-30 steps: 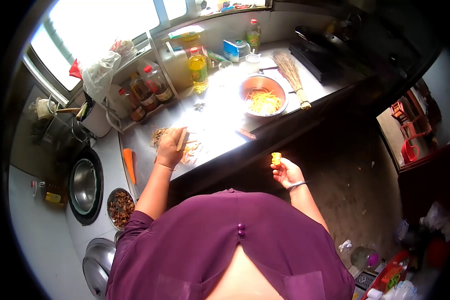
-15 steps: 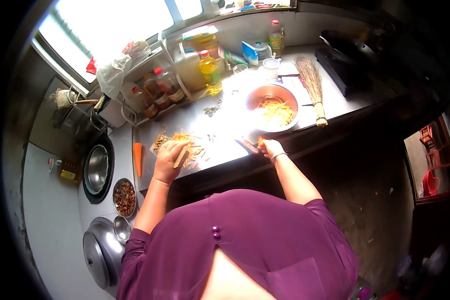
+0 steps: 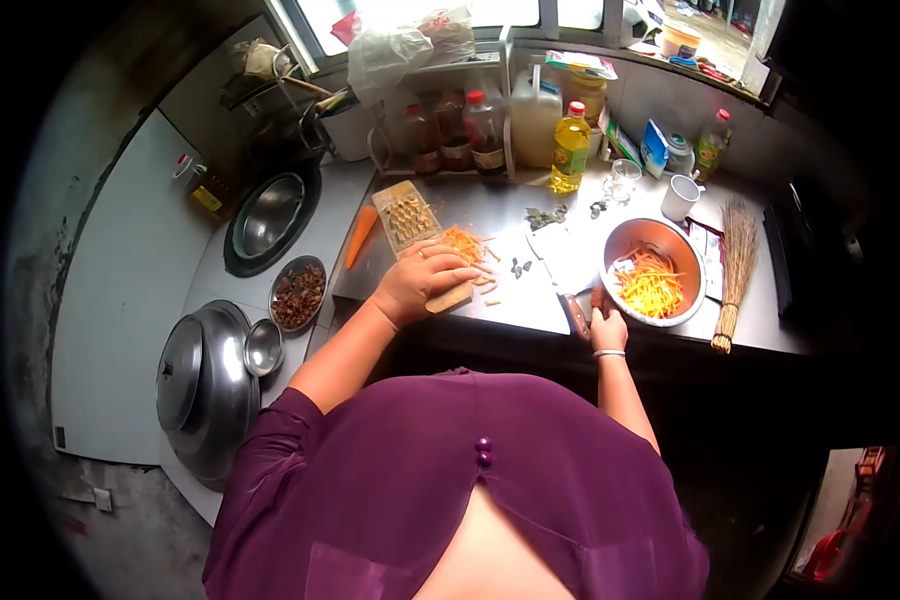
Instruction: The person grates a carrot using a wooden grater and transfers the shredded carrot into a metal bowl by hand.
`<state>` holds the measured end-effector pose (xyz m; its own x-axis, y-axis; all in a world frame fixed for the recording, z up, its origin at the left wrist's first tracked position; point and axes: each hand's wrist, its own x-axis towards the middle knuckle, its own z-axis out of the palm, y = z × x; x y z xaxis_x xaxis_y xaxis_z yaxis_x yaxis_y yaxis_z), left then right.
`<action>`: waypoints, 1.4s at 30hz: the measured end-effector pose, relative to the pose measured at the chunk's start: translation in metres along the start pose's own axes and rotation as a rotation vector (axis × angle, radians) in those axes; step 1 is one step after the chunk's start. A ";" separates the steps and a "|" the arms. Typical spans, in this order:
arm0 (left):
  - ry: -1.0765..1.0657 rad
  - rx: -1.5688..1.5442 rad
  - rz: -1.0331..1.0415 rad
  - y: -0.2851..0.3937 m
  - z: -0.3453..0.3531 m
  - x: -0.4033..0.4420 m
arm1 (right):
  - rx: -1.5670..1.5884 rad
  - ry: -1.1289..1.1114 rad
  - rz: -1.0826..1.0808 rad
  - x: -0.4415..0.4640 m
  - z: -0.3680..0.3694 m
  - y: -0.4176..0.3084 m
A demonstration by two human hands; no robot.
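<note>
My left hand [image 3: 428,282] grips the lower end of a wooden grater [image 3: 407,215], its fingers laid across the board. The grater slants on the steel counter, its rough metal face upward. Shredded carrot [image 3: 464,243] lies beside it, partly under my fingers. A whole carrot [image 3: 362,236] rests left of the grater. My right hand [image 3: 608,328] is closed at the counter edge around what looks like a small carrot piece [image 3: 598,298], mostly hidden. Just left of that hand is the wooden handle of a cleaver [image 3: 575,316]. A bowl of carrot shreds [image 3: 610,291] stands beyond it.
A straw brush [image 3: 736,265] lies right of the bowl. Behind stand a white cup [image 3: 681,197], an oil bottle [image 3: 570,150] and a rack of sauce bottles [image 3: 511,110]. On the left are a dish of brown food [image 3: 298,293] and a lidded pot [image 3: 232,365].
The view has turned, so the counter and its things appear farther right. My left hand stays on the grater, whose upper face now shows. My right hand remains near the cleaver handle.
</note>
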<state>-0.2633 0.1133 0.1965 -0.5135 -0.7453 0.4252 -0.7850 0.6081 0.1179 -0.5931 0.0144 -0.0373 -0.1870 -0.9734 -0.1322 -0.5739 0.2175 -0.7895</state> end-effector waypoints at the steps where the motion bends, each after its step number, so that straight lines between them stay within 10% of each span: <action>1: 0.002 0.011 0.004 0.001 0.001 0.000 | 0.003 0.029 -0.098 -0.005 -0.002 -0.004; 11: 0.027 0.158 0.127 0.001 0.031 0.006 | 0.806 -1.213 0.004 -0.081 -0.026 -0.146; 16: 0.058 0.215 0.143 -0.003 0.040 0.010 | 0.805 -1.372 0.074 -0.086 -0.002 -0.167; 24: 0.034 0.180 0.094 -0.031 0.054 -0.001 | 0.955 -1.156 -0.054 -0.085 0.036 -0.158; 33: -0.128 -0.094 -0.343 -0.127 0.051 -0.115 | 0.176 0.132 -0.669 -0.055 0.072 -0.134; 42: -0.532 -0.379 -0.674 -0.168 0.058 -0.202 | -0.448 0.051 -0.279 -0.067 0.110 -0.108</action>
<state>-0.0482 0.1456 0.0389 -0.1565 -0.9427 -0.2947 -0.8573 -0.0185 0.5144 -0.4307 0.0484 -0.0093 -0.0104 -0.9964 0.0843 -0.8895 -0.0293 -0.4559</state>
